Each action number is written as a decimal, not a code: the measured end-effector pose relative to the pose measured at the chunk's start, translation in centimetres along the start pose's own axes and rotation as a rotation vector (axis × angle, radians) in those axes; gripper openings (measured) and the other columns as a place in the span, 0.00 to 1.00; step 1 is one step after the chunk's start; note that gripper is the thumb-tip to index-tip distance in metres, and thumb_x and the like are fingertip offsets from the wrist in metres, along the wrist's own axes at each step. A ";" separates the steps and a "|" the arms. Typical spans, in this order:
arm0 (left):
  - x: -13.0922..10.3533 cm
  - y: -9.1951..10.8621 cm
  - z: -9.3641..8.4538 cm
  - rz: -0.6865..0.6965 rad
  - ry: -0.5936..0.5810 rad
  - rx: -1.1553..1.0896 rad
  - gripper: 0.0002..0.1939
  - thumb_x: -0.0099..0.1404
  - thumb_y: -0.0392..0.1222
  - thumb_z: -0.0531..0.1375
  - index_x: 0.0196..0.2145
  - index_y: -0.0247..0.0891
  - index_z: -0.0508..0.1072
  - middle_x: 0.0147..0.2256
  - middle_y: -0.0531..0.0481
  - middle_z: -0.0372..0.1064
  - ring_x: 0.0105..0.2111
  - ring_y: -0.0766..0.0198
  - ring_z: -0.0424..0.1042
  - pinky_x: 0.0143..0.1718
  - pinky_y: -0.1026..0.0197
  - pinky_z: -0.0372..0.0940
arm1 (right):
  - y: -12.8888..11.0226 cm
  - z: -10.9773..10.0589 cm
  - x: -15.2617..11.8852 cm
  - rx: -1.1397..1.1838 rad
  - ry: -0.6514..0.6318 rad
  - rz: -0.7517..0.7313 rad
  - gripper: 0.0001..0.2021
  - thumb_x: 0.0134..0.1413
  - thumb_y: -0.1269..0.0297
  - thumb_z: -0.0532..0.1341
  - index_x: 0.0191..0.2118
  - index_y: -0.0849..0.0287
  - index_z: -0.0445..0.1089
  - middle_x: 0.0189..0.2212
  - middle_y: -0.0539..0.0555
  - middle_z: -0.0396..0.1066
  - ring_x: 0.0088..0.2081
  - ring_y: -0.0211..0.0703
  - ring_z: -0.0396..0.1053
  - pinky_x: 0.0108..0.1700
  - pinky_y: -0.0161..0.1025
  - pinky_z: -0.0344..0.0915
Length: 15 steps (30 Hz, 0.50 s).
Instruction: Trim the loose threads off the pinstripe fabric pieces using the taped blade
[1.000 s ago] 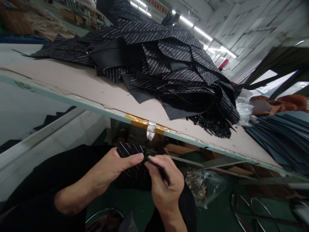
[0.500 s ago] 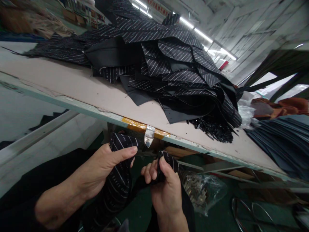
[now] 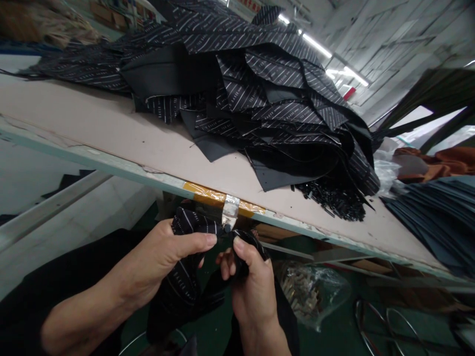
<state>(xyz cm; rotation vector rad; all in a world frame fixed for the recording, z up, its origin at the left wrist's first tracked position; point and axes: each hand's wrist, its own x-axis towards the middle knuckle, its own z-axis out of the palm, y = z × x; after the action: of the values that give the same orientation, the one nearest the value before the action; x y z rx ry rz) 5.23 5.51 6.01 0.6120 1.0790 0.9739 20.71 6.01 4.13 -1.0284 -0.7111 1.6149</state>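
Observation:
My left hand [image 3: 180,249] is closed on a black printed fabric piece [image 3: 183,282] with white diagonal stripes and lettering, its thumb lying along the top edge. My right hand [image 3: 252,267] pinches another part of black fabric, which appears to be the same piece; the link between the two parts is hard to make out. Between the two thumbs a small metal bracket [image 3: 230,210] juts down from the table edge, fixed with amber tape [image 3: 202,192]. At its tip is a dark round end, and the fabric edges sit close on both sides of it. Whether they touch is unclear.
A large pile of striped black fabric pieces [image 3: 252,89] covers the table [image 3: 104,131]. Small black parts [image 3: 334,200] lie heaped by its right end. Dark blue-grey panels [image 3: 438,217] are stacked farther right. Below are a clear bag of small parts [image 3: 311,291] and metal tubing [image 3: 393,326].
Both hands have come closer together, bringing the fabric up near the bracket's tip. The left hand moved slightly right, and the camera view shifted a little.

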 end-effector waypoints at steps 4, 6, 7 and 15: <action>0.1 0.0 0.1 0.001 0.017 0.008 0.17 0.49 0.53 0.73 0.18 0.38 0.75 0.23 0.44 0.77 0.26 0.54 0.75 0.30 0.58 0.69 | 0.1 0.1 0.1 -0.009 -0.008 -0.006 0.19 0.48 0.56 0.71 0.15 0.58 0.67 0.13 0.47 0.63 0.18 0.36 0.61 0.23 0.35 0.58; 0.1 0.0 0.2 -0.011 0.022 -0.006 0.17 0.48 0.52 0.73 0.18 0.38 0.75 0.23 0.45 0.77 0.26 0.54 0.75 0.30 0.58 0.69 | 0.0 0.2 0.1 -0.014 -0.016 -0.016 0.19 0.49 0.56 0.70 0.16 0.58 0.67 0.13 0.48 0.63 0.18 0.36 0.61 0.23 0.35 0.57; 0.1 0.0 0.2 -0.012 0.022 -0.013 0.17 0.48 0.52 0.73 0.17 0.38 0.75 0.23 0.45 0.77 0.25 0.55 0.75 0.29 0.59 0.69 | 0.0 0.3 0.1 -0.015 -0.019 -0.018 0.19 0.49 0.56 0.70 0.16 0.58 0.67 0.13 0.48 0.64 0.18 0.36 0.61 0.23 0.35 0.57; 0.3 0.4 0.9 0.082 0.001 -0.006 0.15 0.51 0.51 0.72 0.19 0.37 0.80 0.21 0.46 0.78 0.22 0.60 0.73 0.26 0.63 0.66 | -0.2 0.5 0.2 -0.010 -0.032 -0.040 0.17 0.50 0.58 0.70 0.18 0.58 0.69 0.14 0.47 0.64 0.19 0.36 0.60 0.23 0.35 0.57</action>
<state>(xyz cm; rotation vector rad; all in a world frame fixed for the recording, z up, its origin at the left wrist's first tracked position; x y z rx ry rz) 5.93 5.97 6.60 0.6545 1.0583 1.0483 20.29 6.31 4.46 -0.9915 -0.7569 1.5980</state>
